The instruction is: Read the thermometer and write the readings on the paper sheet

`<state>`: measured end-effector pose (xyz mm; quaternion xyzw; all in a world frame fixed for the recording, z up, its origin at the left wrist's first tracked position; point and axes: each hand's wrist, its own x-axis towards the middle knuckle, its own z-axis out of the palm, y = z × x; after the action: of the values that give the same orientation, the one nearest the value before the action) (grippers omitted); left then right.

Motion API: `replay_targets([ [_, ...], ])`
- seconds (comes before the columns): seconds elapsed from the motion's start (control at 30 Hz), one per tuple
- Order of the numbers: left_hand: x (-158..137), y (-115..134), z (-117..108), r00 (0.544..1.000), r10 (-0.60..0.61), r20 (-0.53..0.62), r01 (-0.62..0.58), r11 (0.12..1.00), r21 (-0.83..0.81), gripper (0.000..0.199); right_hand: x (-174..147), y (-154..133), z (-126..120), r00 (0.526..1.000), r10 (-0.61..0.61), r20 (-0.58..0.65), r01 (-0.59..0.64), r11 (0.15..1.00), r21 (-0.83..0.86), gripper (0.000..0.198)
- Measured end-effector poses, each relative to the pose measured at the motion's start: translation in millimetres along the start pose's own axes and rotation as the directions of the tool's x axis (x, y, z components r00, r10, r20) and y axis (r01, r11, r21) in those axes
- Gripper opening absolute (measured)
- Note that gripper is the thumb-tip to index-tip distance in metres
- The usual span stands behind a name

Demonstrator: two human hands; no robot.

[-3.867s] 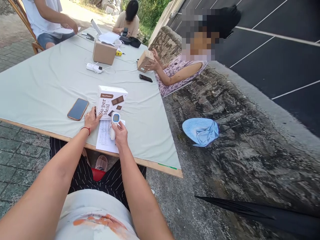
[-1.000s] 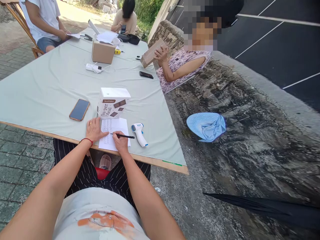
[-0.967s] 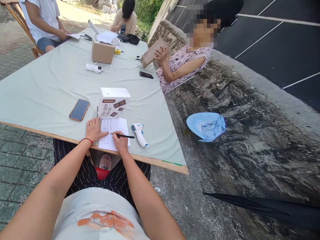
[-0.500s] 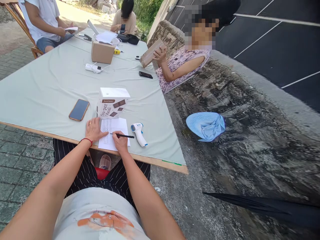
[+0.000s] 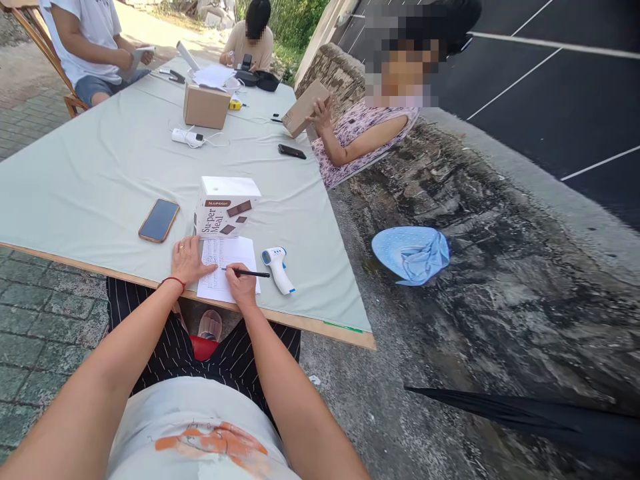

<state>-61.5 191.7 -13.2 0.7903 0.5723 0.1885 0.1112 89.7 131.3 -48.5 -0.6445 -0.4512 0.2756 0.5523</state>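
black pen [image 5: 257,273] in right hand [image 5: 241,285], printed sheet [image 5: 241,250] beneath

pen: pinched between fingers, long axis crosswise, tip toward the thumb of the left hand [image 5: 189,260].
left hand: palm down, fingers extended, gripping nothing, thumb over the sheet.
surface: wrinkled pale green tablecloth [image 5: 100,173].
room: upright super meal box [image 5: 220,217] just beyond; infrared thermometer [image 5: 279,270] rightward.
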Motion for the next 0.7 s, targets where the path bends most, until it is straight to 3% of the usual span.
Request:
replay_targets([
  [0.47,0.1,-0.7,1.3,1.000,-0.008,-0.011,0.008,1.000,-0.009,0.082,0.2,-0.5,-0.9,1.000,-0.019,0.004,0.019,0.999,-0.036,0.021],
  [0.7,0.7,-2.5,4.9,0.999,0.004,-0.036,-0.003,1.000,0.006,0.081,-0.8,-1.1,-1.9,0.999,0.027,-0.032,-0.028,0.999,-0.021,0.022],
])
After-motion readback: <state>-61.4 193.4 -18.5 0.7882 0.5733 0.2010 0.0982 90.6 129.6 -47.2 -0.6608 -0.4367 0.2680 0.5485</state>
